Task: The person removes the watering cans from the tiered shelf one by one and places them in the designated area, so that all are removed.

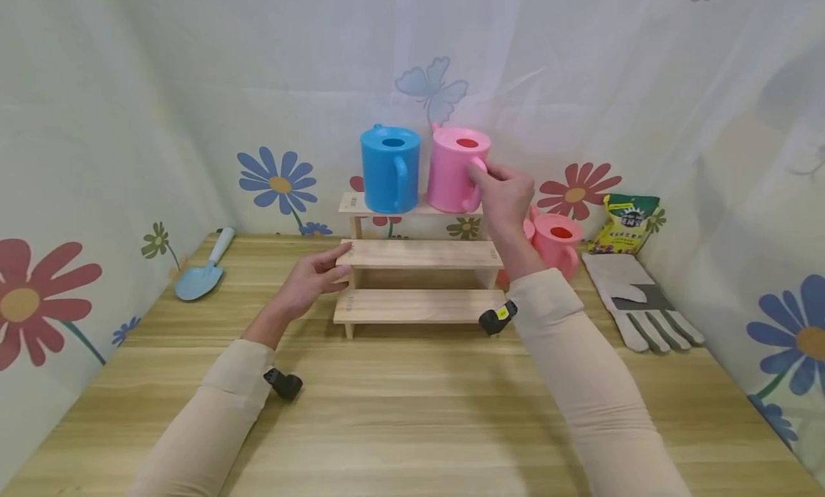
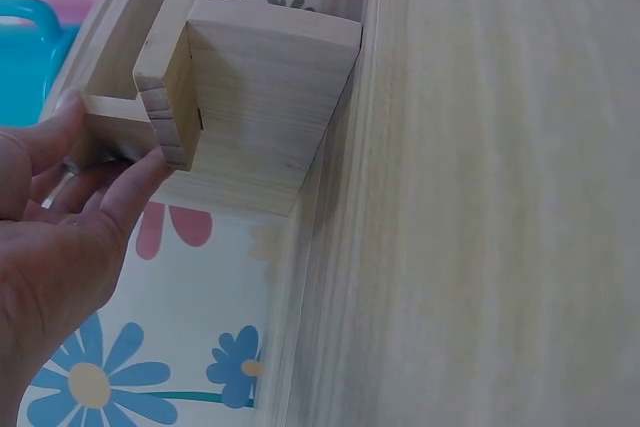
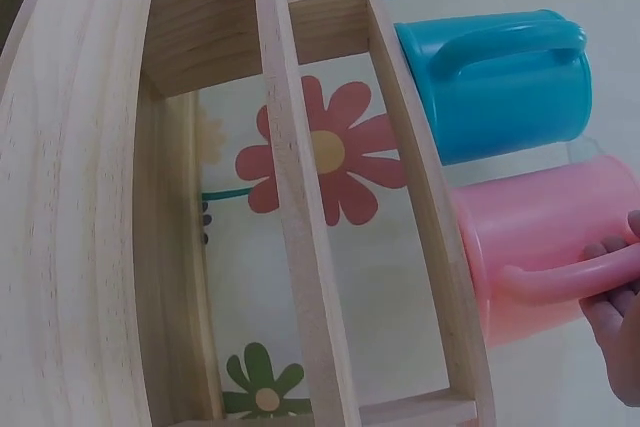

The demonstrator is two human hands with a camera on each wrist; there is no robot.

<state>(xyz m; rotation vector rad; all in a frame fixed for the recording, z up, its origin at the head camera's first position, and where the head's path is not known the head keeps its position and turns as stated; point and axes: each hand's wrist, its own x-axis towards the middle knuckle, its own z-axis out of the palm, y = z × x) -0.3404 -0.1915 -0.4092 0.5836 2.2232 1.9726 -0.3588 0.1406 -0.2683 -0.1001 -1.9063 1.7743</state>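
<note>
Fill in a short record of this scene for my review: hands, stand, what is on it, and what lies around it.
Left hand: holds the left end of the middle shelf
Right hand: grips the handle of a pink watering can
Stand: wooden, three shelves, on the table
Top shelf: blue watering can on the left, pink one beside it, both upright
Table, left: trowel
Table, right: another pinkish can, partly hidden by the right arm; work glove; packet behind the glove
</note>
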